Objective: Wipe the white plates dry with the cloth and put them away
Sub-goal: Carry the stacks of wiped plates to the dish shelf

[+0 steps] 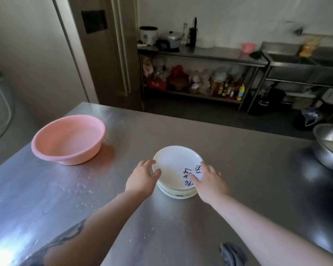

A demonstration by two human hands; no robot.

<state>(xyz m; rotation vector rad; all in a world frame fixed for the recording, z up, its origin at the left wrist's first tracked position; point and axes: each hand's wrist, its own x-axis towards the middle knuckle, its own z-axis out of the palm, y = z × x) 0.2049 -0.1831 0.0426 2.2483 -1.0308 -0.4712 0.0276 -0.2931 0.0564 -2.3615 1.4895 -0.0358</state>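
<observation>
A stack of several white plates point(174, 162) with black brush lettering stands in the middle of the steel table point(248, 169). My left hand point(142, 177) touches the stack's left rim, thumb on the top plate's edge and fingers spread. On the right side, my right hand point(208, 179) lies with relaxed fingers over the lettered rim. Neither hand visibly lifts a plate. A grey cloth point(232, 254) lies crumpled on the table near its front edge, under my right forearm.
A pink plastic basin point(68, 139) sits at the table's left. A steel bowl point(329, 146) stands at the right edge. Water drops speckle the table left of the plates. Behind are a steel shelf point(200, 54) with pots and bottles, and a sink point(304, 60).
</observation>
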